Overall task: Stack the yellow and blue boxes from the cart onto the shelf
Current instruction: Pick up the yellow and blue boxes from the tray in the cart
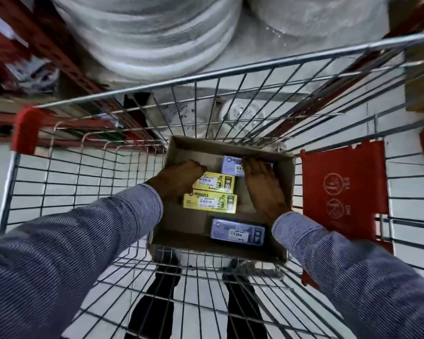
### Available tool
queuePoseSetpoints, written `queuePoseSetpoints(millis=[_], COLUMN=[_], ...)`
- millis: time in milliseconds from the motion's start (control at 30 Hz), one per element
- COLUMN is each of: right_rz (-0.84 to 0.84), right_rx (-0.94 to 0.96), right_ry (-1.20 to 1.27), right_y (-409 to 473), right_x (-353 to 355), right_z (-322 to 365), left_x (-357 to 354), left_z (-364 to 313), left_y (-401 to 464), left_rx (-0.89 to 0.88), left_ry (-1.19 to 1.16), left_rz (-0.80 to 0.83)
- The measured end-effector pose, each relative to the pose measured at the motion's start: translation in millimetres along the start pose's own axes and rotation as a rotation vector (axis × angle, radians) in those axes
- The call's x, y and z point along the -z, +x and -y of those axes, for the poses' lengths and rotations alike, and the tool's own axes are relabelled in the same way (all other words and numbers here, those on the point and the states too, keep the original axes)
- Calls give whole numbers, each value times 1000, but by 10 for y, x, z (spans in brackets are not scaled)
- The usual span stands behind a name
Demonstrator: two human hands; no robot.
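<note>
Head view, down into a wire cart point(83, 167) with an open cardboard carton point(285, 192) on its floor. Inside the carton: two yellow boxes point(209, 203) side by side near the middle, one blue box point(238, 231) by the near wall, another blue box point(231, 165) by the far wall. Left hand point(179, 178) flat and loosely open, fingers resting on the far yellow box, nothing closed around it yet. Right hand point(263, 185) likewise spread, fingertips over the far blue box, palm down beside the carton's right wall; no firm hold visible on either side, though thumbs hidden.

Likely trouble: reaching for two boxes at once with flat palms, so a box could slip back or tip on the lift. Tight carton walls may catch knuckles or box corners. Glossy box faces probably slick. Cart on wheels, so leaning in could roll it.

Surroundings: pale smooth floor under the cart, red child-seat flap point(343, 192) right of the carton, red shelf uprights point(59, 52) beyond the cart's far rim, large wrapped white rolls point(145, 33) on the shelving above. Edges blurred.
</note>
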State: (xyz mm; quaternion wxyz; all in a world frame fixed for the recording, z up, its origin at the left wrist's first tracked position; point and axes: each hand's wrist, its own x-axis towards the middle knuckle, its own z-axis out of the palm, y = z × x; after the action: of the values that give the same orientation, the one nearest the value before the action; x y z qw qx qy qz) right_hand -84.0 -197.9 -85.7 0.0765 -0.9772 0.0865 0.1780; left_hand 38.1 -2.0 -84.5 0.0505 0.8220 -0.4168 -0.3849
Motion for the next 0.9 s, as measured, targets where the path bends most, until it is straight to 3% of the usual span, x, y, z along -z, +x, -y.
queuePoseSetpoints(millis=[233,400,600,900], right_rz=[50,121,-31,-377], right_rx=[-35,-57,55,205], right_ry=[-102,70,218,310], right_y=[91,-52,-386,-1195], right_x=[-6,469,1635,4120], right_z=[-4,28,147,527], left_x=[159,538,1395,2839], left_z=[-137,-247,-609,-1185], left_y=[-44,-353,-1353,-2965], left_rx=[-35,-101,-285,-265], left_ry=[248,269,171,284], left_rz=[26,-45,-345,-647])
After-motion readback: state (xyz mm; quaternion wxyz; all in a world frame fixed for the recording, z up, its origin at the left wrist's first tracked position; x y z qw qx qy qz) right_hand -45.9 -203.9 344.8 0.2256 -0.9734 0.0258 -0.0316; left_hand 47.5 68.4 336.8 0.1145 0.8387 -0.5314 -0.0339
